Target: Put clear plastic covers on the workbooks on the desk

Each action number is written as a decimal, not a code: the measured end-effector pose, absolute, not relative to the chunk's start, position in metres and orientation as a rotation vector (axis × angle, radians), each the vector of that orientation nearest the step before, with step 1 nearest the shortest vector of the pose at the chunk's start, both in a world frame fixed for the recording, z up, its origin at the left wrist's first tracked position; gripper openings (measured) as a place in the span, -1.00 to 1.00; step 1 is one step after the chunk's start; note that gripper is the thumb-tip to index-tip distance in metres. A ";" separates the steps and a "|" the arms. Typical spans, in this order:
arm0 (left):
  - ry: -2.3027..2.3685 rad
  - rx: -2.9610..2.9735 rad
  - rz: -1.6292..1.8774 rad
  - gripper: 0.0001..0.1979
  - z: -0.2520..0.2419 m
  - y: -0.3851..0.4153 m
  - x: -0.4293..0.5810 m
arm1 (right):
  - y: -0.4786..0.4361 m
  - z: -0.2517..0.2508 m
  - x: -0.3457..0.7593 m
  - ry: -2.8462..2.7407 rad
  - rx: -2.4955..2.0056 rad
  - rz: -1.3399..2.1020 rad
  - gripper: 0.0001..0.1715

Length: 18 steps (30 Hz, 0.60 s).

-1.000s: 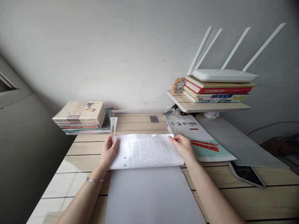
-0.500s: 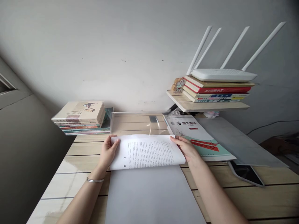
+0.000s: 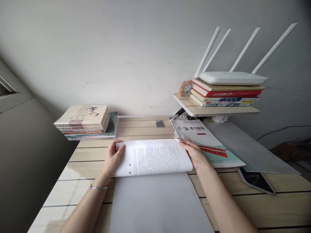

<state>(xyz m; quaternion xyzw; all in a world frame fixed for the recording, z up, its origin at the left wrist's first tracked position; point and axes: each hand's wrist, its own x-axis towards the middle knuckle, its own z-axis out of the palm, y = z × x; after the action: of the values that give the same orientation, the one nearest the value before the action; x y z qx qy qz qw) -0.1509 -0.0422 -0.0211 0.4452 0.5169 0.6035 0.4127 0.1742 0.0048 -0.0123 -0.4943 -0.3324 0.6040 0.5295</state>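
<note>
Here, left grip (image 3: 113, 157) and right grip (image 3: 194, 154) pinch opposite ends of the printed page (image 3: 155, 158), long axis paralleling the back edge of the tabletop (image 3: 88, 153), clear plastic film (image 3: 138, 127) beyond.

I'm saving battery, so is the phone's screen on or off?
Off, it seems: the phone screen is dark, with nothing lit.

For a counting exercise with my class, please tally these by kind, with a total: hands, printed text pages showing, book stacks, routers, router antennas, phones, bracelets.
Hands: 2 (left hand, right hand)
Printed text page: 1
Book stacks: 2 (lower stack, upper stack)
Router: 1
Router antennas: 4
Phone: 1
Bracelet: 1
Total: 12
</note>
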 end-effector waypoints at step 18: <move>1.321 1.163 1.555 -0.69 -0.020 -0.042 -0.151 | 0.006 -0.018 0.172 -0.826 -1.217 1.362 -0.57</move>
<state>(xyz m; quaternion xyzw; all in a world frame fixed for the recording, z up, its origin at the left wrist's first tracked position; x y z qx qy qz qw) -0.1509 -0.0419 -0.0195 0.4569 0.5187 0.6109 0.3861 0.1717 0.0064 -0.0177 -0.5114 -0.3474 0.5726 0.5383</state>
